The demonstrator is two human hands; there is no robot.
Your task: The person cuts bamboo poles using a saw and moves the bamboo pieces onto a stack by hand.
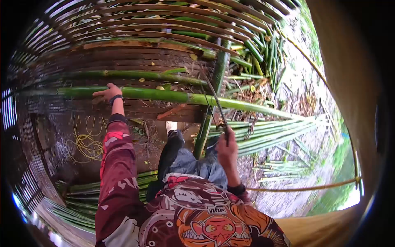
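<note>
Slatted brown platform [123, 57] behind, thin green poles [267, 138] piled off right. Looks like you're at blade placement on the thick green pole [156, 94]; calls for a steady left hold, well clear of the edge. Left hand [109, 94]: fingers spread, pole under them. Right hand [227, 150]: fingers wrapped round the knife [216, 99] handle; blade crosses the pole, contact unclear.

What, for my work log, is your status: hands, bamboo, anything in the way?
Left hand spread on thick bamboo pole. Right hand closed on long tool, angled across pole; contact unclear. Second pole alongside, possible obstruction.
</note>
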